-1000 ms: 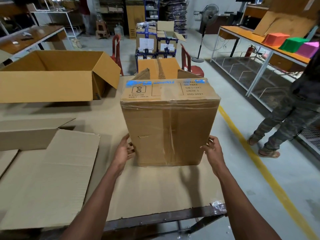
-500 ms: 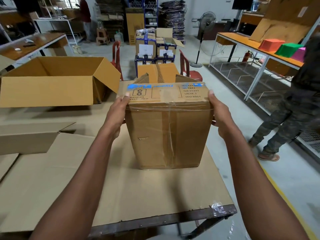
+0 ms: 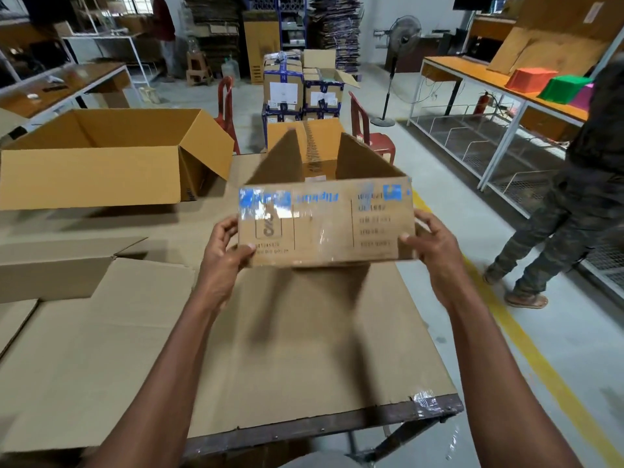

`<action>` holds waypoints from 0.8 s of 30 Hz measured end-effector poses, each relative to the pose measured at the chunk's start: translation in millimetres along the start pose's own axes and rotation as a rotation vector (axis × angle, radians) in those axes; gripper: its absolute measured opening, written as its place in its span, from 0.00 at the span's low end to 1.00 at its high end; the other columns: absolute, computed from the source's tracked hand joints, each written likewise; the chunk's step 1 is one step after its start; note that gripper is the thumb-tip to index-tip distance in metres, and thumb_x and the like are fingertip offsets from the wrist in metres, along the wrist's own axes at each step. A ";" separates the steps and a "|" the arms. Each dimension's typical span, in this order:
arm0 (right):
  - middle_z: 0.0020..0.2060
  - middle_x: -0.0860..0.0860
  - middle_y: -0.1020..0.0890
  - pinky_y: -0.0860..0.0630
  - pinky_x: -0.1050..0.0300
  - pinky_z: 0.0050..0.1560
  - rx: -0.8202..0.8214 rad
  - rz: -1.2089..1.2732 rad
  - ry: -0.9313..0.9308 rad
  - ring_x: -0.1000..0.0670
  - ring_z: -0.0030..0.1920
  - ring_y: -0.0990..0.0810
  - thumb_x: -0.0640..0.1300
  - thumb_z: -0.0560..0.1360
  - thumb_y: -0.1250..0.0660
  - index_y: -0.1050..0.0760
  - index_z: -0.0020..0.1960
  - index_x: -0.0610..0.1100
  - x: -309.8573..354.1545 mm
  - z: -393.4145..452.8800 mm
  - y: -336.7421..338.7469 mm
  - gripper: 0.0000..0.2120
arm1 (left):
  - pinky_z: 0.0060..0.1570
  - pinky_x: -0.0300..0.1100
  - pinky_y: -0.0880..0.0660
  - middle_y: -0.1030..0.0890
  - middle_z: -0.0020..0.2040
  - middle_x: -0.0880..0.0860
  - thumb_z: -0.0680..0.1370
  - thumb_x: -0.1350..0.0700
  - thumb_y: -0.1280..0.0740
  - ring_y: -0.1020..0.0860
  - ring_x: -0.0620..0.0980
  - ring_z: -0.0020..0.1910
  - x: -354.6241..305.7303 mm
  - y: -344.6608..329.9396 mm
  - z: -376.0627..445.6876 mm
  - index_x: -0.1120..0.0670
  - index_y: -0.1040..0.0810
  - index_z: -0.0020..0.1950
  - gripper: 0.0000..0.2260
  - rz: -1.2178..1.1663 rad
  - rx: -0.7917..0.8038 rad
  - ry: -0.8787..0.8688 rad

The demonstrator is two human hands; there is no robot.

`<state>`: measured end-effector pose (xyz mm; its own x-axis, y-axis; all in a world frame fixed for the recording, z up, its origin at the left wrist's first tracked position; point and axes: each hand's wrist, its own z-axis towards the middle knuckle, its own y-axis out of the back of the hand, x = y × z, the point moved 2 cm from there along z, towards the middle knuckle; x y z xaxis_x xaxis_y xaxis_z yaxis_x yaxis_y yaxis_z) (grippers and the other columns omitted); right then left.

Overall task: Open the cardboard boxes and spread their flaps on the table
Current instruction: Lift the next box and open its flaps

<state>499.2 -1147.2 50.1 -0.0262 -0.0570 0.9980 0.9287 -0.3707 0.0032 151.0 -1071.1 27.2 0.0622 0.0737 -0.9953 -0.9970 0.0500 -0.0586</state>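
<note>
Cardboard box (image 3: 326, 221), one, held by two hands, left hand (image 3: 224, 255), right hand (image 3: 430, 244)

Single head-worn wide-angle view, no second camera to overlap with; looks forward and down over the bench (image 3: 304, 383), whose near edge runs across the lower frame. Close range: both forearms enter from the bottom edge, left hand (image 3: 224, 255) and right hand (image 3: 430, 251) sit mid-frame on the cardboard box (image 3: 326, 224) just below centre. Wide lens also takes in the far room along the top, with a standing fan (image 3: 403, 35) upper right and straight lines bowing near the frame edges.
</note>
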 end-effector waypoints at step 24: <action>0.74 0.56 0.30 0.32 0.73 0.61 -0.065 -0.249 -0.225 0.56 0.74 0.32 0.28 0.72 0.28 0.36 0.76 0.53 -143.5 -115.4 16.4 0.39 | 0.73 0.42 0.41 0.41 0.80 0.48 0.73 0.56 0.22 0.41 0.49 0.78 130.7 -32.3 -123.7 0.48 0.48 0.83 0.46 0.452 0.011 0.302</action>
<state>475.6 -1252.1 -100.4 -0.1601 0.2456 0.9561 0.8786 -0.4060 0.2514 185.7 -1186.2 -110.5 -0.3904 -0.1995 -0.8988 -0.9206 0.0902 0.3798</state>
